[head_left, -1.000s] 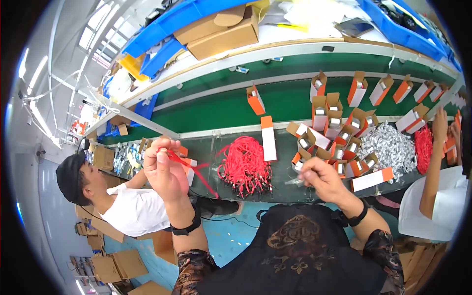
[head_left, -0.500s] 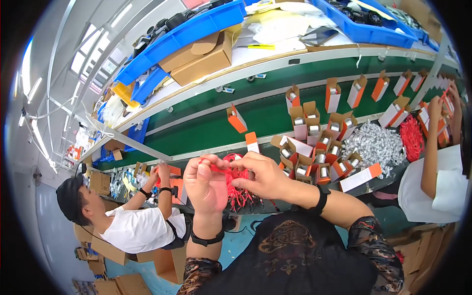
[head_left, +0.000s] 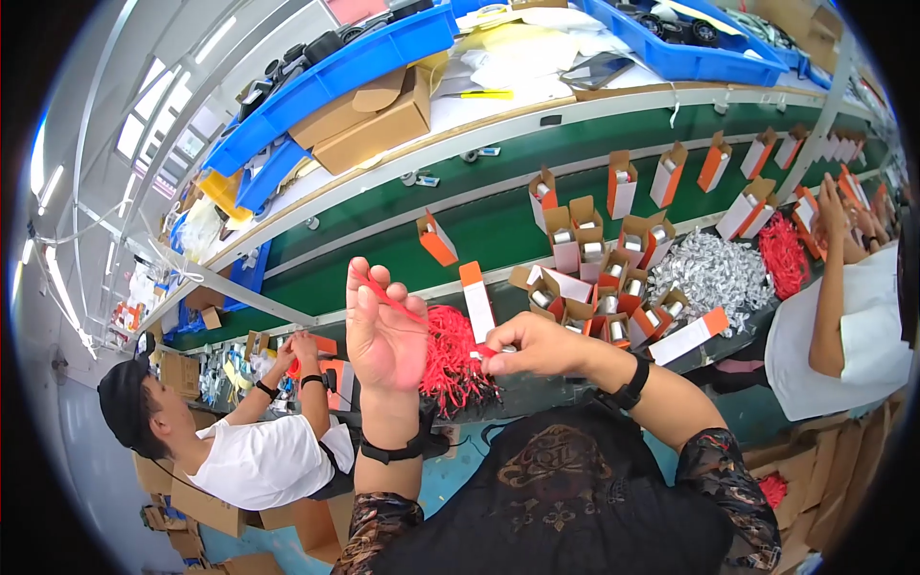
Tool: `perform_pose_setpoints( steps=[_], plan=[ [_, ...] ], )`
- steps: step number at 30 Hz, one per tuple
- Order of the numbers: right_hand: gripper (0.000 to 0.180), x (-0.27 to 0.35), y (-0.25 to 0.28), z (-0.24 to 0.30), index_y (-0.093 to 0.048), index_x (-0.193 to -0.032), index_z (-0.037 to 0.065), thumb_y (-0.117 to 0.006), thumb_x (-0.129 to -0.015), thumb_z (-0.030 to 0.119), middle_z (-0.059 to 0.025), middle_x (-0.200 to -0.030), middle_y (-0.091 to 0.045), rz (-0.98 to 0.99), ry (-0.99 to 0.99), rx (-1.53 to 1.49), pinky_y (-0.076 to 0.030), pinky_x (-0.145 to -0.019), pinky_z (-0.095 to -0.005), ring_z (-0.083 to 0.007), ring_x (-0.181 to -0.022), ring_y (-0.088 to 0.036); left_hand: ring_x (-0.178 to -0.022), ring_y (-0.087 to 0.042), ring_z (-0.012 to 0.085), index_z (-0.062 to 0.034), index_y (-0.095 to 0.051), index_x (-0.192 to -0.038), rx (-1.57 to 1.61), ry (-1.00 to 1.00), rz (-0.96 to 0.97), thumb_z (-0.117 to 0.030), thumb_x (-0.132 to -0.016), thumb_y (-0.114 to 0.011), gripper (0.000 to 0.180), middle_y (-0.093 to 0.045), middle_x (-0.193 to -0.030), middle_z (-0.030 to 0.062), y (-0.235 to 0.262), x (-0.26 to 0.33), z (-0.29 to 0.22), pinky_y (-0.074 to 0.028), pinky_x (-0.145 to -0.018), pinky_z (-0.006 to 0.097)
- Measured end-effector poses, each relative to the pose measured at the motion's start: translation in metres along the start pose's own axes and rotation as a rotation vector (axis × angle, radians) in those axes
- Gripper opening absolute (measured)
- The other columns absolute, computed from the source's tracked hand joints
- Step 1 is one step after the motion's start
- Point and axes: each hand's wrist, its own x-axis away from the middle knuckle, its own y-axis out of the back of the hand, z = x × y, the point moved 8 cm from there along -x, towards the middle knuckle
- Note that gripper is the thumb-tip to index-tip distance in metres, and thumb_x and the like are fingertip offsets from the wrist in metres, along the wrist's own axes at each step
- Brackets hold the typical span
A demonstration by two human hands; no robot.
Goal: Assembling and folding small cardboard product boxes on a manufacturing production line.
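A thin red cord (head_left: 391,300) runs across the fingers of my left hand (head_left: 385,340), which is raised with its palm turned up and its fingers curled round the cord. My right hand (head_left: 537,345) is closed in a pinch on a red cord end with a small whitish piece at its tip. Whether this is the same cord cannot be made out in front of the pile. Between and behind my hands lies a heap of red cords (head_left: 455,359) with dark ends. An orange and white box (head_left: 476,299) lies just beyond it.
Open boxes (head_left: 613,278) holding white cylinders stand to the right, beside a pile of silvery wrapped pieces (head_left: 709,278) and more red cords (head_left: 784,254). A green conveyor belt (head_left: 383,249) runs behind. Co-workers (head_left: 259,446) sit left and right. Blue trays (head_left: 326,81) rest on the shelf.
My hands have moved apart: the right has drawn down and right with the cord end. The left has opened up somewhat, the cord now stretched across its fingers. The view has shifted slightly.
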Motion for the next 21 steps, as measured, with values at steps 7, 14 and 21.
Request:
perform_pose_setpoints(
  steps=[7,14,21],
  plan=[
    [0.024,0.024,0.026,0.036,-0.075,-0.101,0.004,-0.070,-0.093,0.027,-0.0028,-0.081,-0.065,-0.288,-0.038,0.317,-0.048,-0.069,-0.0292,-0.0122,-0.078,-0.061,-0.093,-0.066,0.0143,-0.0099,-0.056,-0.128,-0.162,-0.005,-0.069,-0.009,-0.097,-0.061,0.032,-0.067,-0.112,0.0030,0.045,0.010,0.009,-0.053,-0.085,0.033],
    [0.013,0.040,0.039,0.078,-0.074,-0.092,0.000,-0.070,-0.090,0.012,-0.0052,-0.081,-0.065,-0.567,0.210,0.626,-0.046,-0.064,-0.0295,-0.0145,-0.071,-0.058,-0.089,-0.065,0.0163,-0.0056,-0.060,-0.118,-0.389,-0.154,-0.069,-0.008,-0.096,-0.062,0.022,-0.066,-0.104,0.0053,0.063,0.024,0.010,-0.056,-0.083,0.036],
    [0.019,0.039,0.039,0.099,-0.073,-0.099,-0.003,-0.067,-0.094,0.014,-0.0039,-0.083,-0.064,-0.523,0.146,0.068,-0.047,-0.068,-0.0271,-0.0088,-0.076,-0.056,-0.074,-0.059,0.0124,-0.0096,-0.058,-0.104,-0.385,-0.058,0.026,-0.014,-0.094,-0.067,0.014,-0.064,-0.096,0.0058,0.085,0.033,0.037,-0.050,-0.067,0.026]
  ],
)
